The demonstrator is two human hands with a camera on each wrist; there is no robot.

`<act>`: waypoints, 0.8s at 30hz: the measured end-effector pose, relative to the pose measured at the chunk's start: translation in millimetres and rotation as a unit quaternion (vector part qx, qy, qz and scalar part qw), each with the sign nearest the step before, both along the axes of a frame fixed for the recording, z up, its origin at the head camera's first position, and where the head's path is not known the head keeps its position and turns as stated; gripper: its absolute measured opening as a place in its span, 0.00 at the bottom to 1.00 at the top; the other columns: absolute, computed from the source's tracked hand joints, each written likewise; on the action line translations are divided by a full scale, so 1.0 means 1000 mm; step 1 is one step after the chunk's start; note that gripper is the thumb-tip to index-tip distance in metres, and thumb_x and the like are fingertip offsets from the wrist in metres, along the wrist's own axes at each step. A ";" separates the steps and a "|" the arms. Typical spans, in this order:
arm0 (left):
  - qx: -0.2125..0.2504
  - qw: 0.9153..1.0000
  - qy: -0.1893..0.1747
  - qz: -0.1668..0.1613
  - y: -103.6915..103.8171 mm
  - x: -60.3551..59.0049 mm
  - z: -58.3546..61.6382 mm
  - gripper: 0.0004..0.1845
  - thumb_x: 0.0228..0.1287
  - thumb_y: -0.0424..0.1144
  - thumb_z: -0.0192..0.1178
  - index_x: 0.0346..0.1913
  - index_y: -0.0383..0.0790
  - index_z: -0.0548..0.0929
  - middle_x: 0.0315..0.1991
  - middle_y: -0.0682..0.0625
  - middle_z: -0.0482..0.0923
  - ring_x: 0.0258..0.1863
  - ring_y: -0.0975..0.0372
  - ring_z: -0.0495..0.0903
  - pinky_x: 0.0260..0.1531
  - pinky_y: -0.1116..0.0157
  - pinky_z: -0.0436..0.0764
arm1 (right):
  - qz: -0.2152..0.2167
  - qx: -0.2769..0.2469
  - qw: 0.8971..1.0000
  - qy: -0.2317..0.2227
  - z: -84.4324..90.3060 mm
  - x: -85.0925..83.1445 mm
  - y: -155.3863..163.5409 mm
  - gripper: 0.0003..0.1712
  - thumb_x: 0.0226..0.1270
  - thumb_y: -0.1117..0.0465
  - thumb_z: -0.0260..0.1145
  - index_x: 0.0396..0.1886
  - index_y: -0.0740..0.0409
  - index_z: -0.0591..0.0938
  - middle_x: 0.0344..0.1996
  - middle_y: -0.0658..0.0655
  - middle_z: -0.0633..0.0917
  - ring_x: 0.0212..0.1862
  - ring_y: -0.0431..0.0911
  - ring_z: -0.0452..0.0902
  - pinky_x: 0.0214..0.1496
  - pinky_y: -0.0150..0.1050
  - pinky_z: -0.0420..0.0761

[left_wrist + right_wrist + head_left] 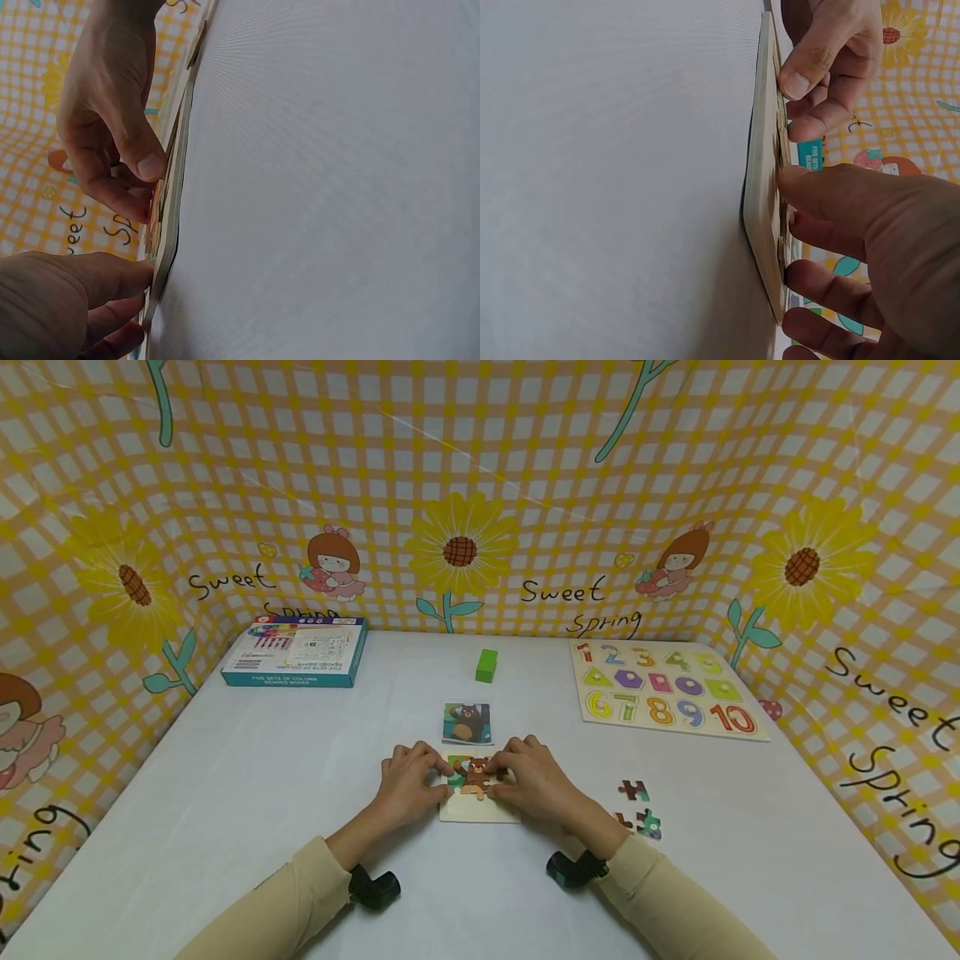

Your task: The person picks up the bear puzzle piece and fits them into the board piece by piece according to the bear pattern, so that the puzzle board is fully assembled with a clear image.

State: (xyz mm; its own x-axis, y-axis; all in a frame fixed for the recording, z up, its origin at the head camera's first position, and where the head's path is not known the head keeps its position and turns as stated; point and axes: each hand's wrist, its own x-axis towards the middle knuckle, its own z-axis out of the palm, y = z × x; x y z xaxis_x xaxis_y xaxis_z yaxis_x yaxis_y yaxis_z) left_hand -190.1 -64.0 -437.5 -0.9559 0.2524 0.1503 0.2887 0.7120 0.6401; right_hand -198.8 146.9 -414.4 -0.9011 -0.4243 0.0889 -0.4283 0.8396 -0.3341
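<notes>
Place: a child's play corner, arranged like a small booth for table games.
Walls: a yellow-and-white checked cloth backdrop (pixel 525 485) with sunflowers, cartoon girls and the words "Sweet Spring" closes three sides.
Surface: a plain white table (pixel 225 793).
At 11 o'clock: a flat teal-edged cardboard box (pixel 296 652) of a toy set.
At 1 o'clock: a wooden number-and-shape peg board (pixel 663 689) in bright colours.
At 12 o'clock: a small green block (pixel 487 665).
</notes>
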 end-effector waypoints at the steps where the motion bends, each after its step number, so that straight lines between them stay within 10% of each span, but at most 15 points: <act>1: 0.001 1.000 0.000 0.000 0.000 0.000 0.000 0.07 0.49 0.37 0.67 0.33 0.46 0.83 0.40 0.51 0.75 0.46 0.54 0.66 0.47 0.48 0.60 | 0.000 0.000 1.000 0.000 0.000 0.000 0.000 0.11 0.51 0.54 0.73 0.36 0.47 0.86 0.35 0.49 0.78 0.40 0.44 0.64 0.44 0.39 0.64; 24: -0.009 1.000 0.009 -0.019 0.013 -0.002 0.003 0.08 0.48 0.39 0.66 0.35 0.48 0.86 0.39 0.51 0.75 0.45 0.55 0.65 0.45 0.53 0.60 | 0.004 0.012 1.000 0.016 0.000 0.001 0.000 0.12 0.49 0.53 0.73 0.35 0.46 0.86 0.34 0.48 0.78 0.40 0.44 0.65 0.43 0.40 0.65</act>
